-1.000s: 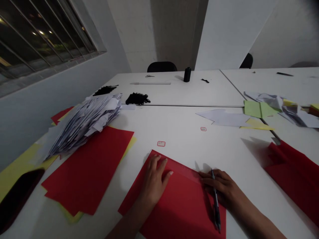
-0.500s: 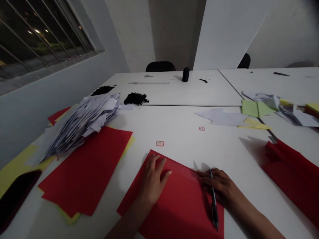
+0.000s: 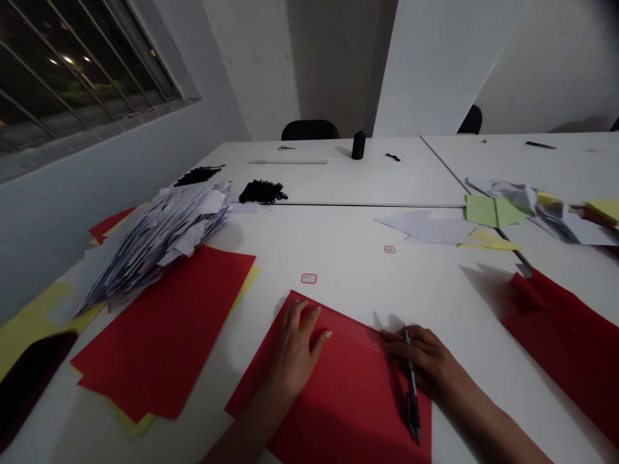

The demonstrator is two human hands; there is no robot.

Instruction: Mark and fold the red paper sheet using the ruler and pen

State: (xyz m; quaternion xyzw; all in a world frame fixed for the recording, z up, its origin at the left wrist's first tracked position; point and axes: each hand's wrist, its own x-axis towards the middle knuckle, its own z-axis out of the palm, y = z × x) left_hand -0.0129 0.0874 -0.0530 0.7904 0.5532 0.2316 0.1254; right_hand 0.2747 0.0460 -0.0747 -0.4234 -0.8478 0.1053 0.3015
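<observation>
Nearest, the right hand [image 3: 428, 367] curls its fingers around a pen [image 3: 412, 386] lying across it, on the red paper sheet [image 3: 348, 399]. Just left, the left hand [image 3: 296, 348] presses flat, fingers spread, on a ruler [image 3: 353, 327] along the sheet's far edge. Farther left, a heap of white paper scraps [image 3: 164, 235].

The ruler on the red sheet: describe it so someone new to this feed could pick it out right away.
Start at the white table and find the red sheet nearest the camera, under both hands. Along its far edge lies the ruler, a thin see-through strip between the left hand and the right hand. Unlike the dark pen in the right hand, it lies flat and takes on the paper's red.
</observation>
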